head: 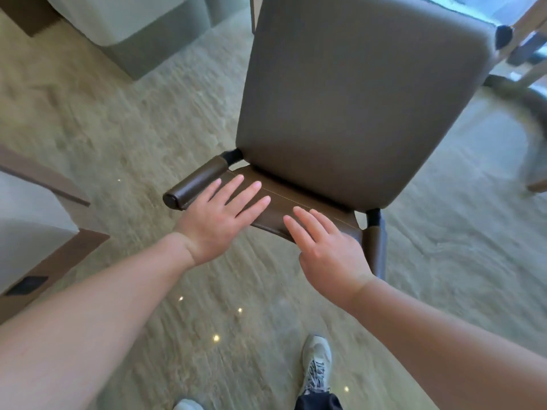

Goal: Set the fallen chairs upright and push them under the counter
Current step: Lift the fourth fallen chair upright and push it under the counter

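Bare forearms, pale grey laced trainer (316, 365), dark trouser leg (318, 401)

Flat hands (225, 217) on upright chair (355, 99)

The chair (355, 93) is covered in a smooth grey-brown material that looks like leather or imitation leather, with a soft, half-matt sheen. Its lower panel (284, 199) is of a darker brown leather-like material, and a fine line of pale stitching is seen on it. The padded posts (195, 184) are wrapped in the same dark, slightly glossy covering. The floor (103, 113) is seen as polished and glossy, with a pale stone-like pattern and small bright reflections. The shoe (316, 365) looks like woven cloth mesh.
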